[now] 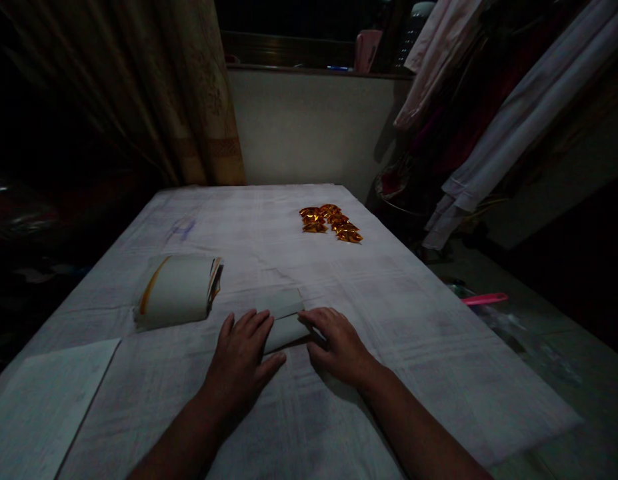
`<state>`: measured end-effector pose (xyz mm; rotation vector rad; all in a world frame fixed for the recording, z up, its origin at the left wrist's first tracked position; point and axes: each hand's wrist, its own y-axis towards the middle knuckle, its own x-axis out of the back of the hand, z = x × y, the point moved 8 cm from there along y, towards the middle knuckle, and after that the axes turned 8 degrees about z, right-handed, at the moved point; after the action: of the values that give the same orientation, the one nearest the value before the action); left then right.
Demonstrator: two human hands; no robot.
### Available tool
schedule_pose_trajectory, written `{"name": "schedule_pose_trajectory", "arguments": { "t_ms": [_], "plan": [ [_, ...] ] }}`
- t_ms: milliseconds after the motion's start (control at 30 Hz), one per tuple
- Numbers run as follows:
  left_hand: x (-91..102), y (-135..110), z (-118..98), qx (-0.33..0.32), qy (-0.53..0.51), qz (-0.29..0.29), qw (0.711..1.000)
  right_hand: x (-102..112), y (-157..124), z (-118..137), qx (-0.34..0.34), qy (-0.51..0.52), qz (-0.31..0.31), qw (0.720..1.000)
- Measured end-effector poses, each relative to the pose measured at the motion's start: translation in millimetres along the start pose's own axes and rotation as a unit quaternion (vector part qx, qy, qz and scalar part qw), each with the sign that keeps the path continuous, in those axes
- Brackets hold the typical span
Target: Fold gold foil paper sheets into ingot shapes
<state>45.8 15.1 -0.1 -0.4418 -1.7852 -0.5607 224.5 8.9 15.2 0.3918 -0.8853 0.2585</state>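
A folded piece of pale paper (pixel 287 321) lies on the cloth-covered table between my hands, one flap overlapping another. My left hand (pixel 246 350) presses flat on its left end, fingers stretched and thumb held apart. At the paper's right end, my right hand (pixel 336 340) has its fingertips on top and the thumb lower down, near the front edge, pinching that end. Left of my hands sits a curved stack of folded pale sheets (pixel 181 291) with an orange stripe. A flat white sheet (pixel 63 393) lies at the near left.
Several shiny gold packets (pixel 331 222) lie toward the far right of the table (pixel 229 213). Beyond stand a wall and a ledge with a pink cup (pixel 367 50). A curtain (pixel 189 93) hangs at left, clothes (pixel 489 147) at right. Something pink (pixel 485 299) lies beside the table.
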Motion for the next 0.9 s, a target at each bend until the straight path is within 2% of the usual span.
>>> {"name": "schedule_pose_trajectory", "arguments": {
  "t_ms": [233, 367, 600, 900],
  "plan": [
    [2.7, -1, -2, -0.010, -0.004, -0.011, 1.000, 3, 2, 5, 0.010, -0.124, -0.034, 0.992],
    [4.4, -1, -4, -0.023, -0.001, -0.009, 1.000, -2, 0, 13, 0.055, -0.163, -0.011, 0.985],
    [13.3, -4, -11, -0.044, 0.014, 0.009, 0.999, -13, -1, 9, 0.052, -0.158, 0.060, 0.984],
    [31.5, -5, -21, -0.058, -0.032, -0.025, 0.997, -8, 1, 15, 0.032, -0.146, 0.070, 0.986]
  ]
}}
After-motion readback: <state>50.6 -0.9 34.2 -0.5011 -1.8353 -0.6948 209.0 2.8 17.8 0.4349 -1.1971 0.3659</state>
